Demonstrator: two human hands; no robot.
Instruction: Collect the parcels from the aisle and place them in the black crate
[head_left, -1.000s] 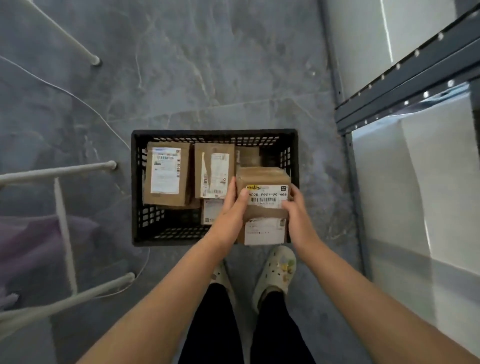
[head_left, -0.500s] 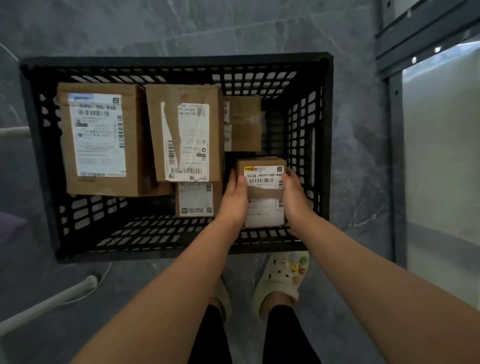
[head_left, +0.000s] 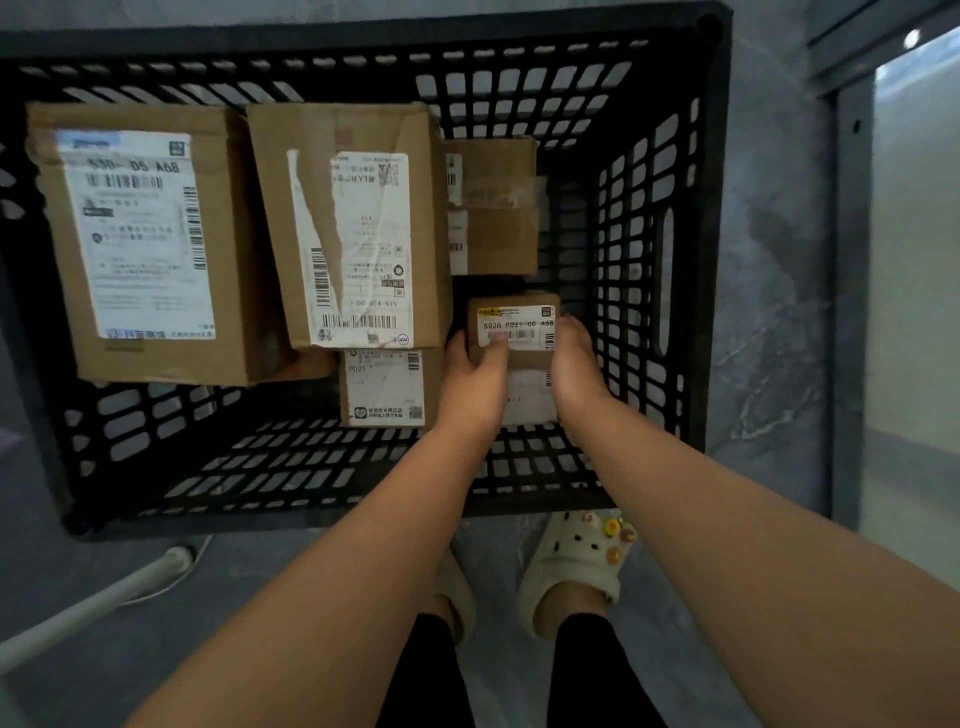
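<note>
Nearest: two dark trouser legs and pale clog shoes with small coloured charms, standing on a grey marbled floor. A white tube leg lies low at near left.

Both bare forearms reach forward over the near wall of the black crate, a slotted plastic box with a lattice floor.

Left hand: grip pressed to the left side of the small parcel, thumb laid across the top label. Right hand: grip clamped against the parcel's right side, fingertips reaching its far edge. The parcel is pinched between the two hands.

The small parcel is inside the crate, in the right near part and apart from the right wall. It is brown cardboard. A white label on top has a yellow strip at its left corner, the print "5028 P021-00 A68" and a barcode. A second white label sits on the nearer face.

- Its long axis runs near to far, and the label text reads left to right.
- Whether it rests on the crate floor cannot be told.

Just left of it lies a flat labelled parcel, partly under the middle parcel, whose white label is torn. Further left is the large parcel with a long label. Beyond the held one is a taped brown parcel.

Far right: a grey shelf frame.
</note>
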